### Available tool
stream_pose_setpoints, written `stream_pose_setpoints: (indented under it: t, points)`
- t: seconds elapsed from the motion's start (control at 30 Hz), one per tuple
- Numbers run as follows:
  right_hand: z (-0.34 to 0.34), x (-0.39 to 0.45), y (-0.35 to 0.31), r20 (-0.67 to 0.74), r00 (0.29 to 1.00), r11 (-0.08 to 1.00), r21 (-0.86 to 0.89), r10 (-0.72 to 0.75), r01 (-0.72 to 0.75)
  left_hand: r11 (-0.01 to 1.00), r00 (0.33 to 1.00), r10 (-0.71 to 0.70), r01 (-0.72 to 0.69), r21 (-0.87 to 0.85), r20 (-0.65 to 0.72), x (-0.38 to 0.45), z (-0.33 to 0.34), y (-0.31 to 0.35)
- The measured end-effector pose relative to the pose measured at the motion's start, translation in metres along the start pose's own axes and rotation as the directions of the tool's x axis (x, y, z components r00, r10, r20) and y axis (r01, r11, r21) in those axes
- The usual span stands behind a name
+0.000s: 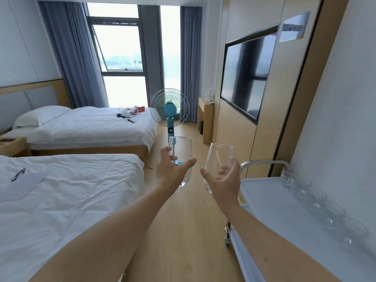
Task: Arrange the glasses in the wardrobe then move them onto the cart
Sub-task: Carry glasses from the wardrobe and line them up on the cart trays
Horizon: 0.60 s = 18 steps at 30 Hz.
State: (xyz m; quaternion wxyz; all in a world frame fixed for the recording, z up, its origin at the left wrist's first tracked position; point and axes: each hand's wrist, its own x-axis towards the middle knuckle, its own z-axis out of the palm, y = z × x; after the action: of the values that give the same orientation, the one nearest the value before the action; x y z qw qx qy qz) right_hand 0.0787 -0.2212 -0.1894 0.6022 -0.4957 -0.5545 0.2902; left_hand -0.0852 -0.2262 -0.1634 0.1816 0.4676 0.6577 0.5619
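My left hand grips a clear stemless glass upright in front of me. A second clear glass is held by my right hand, tilted slightly to the right. Both hands are raised over the floor between the beds and the cart. The white cart stands at the lower right, just right of my right hand. Several clear glasses stand in a row along its far side by the wall. The wardrobe is not in view.
Two white beds fill the left side. A blue standing fan stands ahead in the aisle. A wall television and a small desk with a kettle are on the right. The wooden floor runs between beds and cart.
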Motion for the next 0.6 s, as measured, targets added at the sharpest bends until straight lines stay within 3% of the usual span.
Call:
stream_pose_setpoints:
  t: [0.6]
  points:
    - [0.052,0.169,0.090,-0.009,0.996,0.995,-0.057,0.083,-0.084,0.999,0.997,-0.052,0.052,-0.007,0.062,0.155,0.123,-0.027]
